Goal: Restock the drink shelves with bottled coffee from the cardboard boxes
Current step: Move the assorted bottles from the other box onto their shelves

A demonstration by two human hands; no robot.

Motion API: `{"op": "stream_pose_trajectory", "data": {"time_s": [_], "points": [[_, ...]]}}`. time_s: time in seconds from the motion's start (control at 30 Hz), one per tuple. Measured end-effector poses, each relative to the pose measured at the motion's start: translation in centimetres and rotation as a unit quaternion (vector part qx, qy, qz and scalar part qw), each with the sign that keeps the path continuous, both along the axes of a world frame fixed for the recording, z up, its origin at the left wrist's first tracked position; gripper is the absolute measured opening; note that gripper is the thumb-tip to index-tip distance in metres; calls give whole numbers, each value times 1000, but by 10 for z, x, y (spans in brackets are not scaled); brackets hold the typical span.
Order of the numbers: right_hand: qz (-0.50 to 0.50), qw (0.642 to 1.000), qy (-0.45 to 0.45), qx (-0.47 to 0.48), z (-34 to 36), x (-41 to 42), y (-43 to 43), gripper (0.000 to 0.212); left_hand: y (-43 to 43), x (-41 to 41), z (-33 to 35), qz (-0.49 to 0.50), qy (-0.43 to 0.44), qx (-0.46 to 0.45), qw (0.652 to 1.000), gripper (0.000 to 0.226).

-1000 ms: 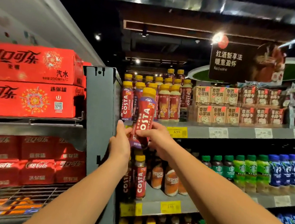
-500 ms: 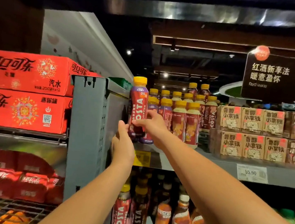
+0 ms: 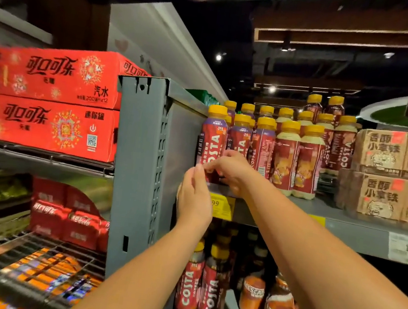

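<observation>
The Costa coffee bottle (image 3: 212, 140) stands upright at the near left corner of the upper shelf (image 3: 344, 219), just beyond both hands: the right hand (image 3: 232, 169) grips its lower body, the left hand (image 3: 194, 196), fingers straight, touches its base from the left.

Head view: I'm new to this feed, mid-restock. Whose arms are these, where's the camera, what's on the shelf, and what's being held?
There is no machine here. These are a person's two bare arms, filmed by one wide-angle camera worn on their head, facing a shop shelf. The right hand grips the lower part of a Costa bottle at the shelf's left end, beside the grey upright. The left hand, fingers straight, touches the bottle low down. The hands hide whether it stands on the shelf yet. To its right stand more yellow-capped bottles, then brown cartons. Red cola boxes sit on the left rack.
</observation>
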State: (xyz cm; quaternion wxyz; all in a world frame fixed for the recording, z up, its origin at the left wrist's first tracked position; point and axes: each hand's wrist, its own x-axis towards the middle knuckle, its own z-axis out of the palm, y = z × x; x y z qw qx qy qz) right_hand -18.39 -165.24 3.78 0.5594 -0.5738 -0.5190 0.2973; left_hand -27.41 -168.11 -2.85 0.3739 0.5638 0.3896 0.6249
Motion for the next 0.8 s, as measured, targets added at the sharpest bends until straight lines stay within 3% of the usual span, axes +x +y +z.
{"op": "stream_pose_trajectory", "data": {"time_s": [0.13, 0.3, 0.47, 0.67, 0.8], "points": [[-24, 1000, 4, -1, -1, -1, 0, 45, -2, -3, 0, -7, 0, -2, 1000, 54], [-80, 994, -74, 11, -1, -8, -13, 42, -9, -13, 0, -40, 21, -31, 999, 52], [-211, 956, -179, 101, -4, -17, -44, 21, -21, -34, 3, -60, 79, -22, 995, 41], [-210, 848, -479, 92, -45, -40, -112, 12, -46, -72, -15, -48, 291, 65, 953, 28], [-229, 816, -531, -21, -85, -66, -150, 16, -72, -102, -48, -85, 437, 95, 890, 31]]}}
